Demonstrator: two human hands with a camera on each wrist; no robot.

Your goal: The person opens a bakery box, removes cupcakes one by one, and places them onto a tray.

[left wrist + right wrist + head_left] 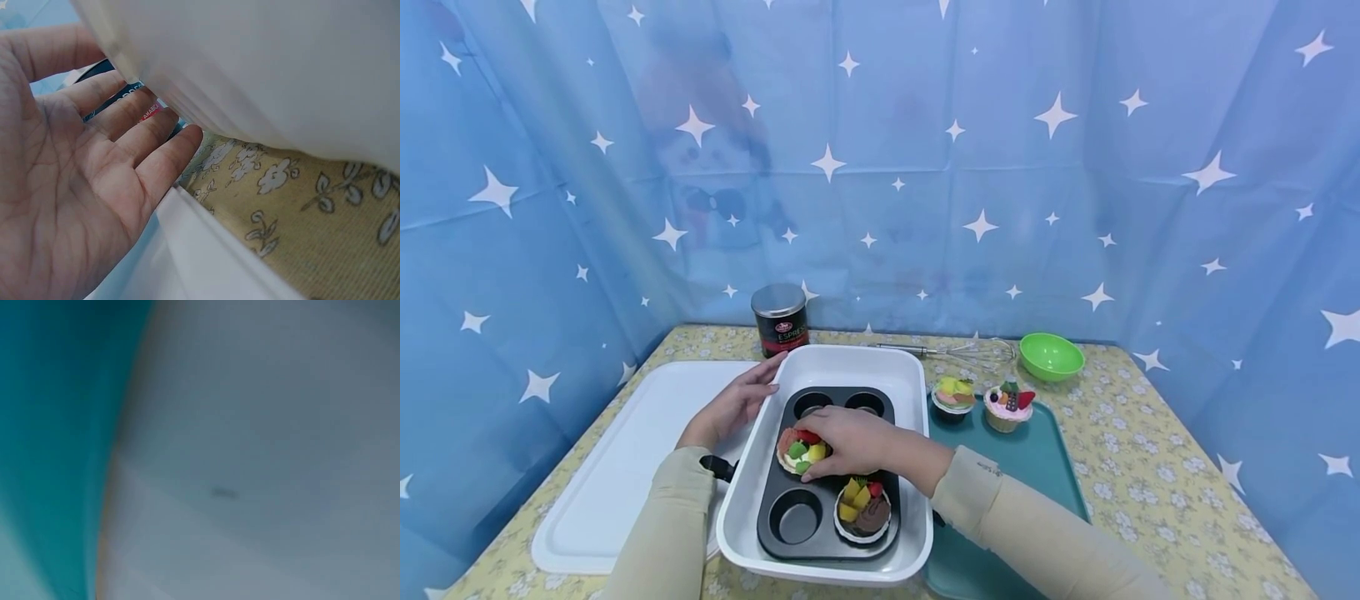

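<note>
In the head view, my right hand (857, 442) reaches over a dark muffin tin (831, 546) inside a white rectangular pan (823, 571). Its thumb and fingers pinch a cupcake (801, 452) topped with fruit, in the middle row at left. A chocolate cupcake with yellow pieces (862, 510) sits in the near right cup. Under my right hand, a pale edge shows in part. My left hand (737, 404) lies along the pan's left side. The left wrist view shows its extended fingers (165, 153) touching the pan's outer wall (250, 75). The right wrist view is blurred, without the hand.
A white tray (617, 467) lies to the left, an espresso tin (780, 321) behind the pan. On the right, a teal tray (1037, 467) bears two cupcakes, one yellow-topped (953, 398), one pink (1008, 407). A whisk (973, 352) and green bowl (1052, 357) lie behind.
</note>
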